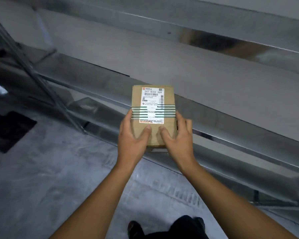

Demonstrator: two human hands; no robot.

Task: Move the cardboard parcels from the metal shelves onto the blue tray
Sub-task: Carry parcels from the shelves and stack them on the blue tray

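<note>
cardboard parcel (136, 100), white shipping label (152, 102) facing up, sits clasped between both hands. the left hand (133, 138) grips its left side and the right hand (178, 137) its right, both thumbs (148, 129) pressed on the top face near the closer end. the hands hold the near half; the far half juts out beyond the fingers, over the metal shelves (214, 107). whether the parcel touches the shelf cannot be told. grey floor (50, 178) lies below.
</note>
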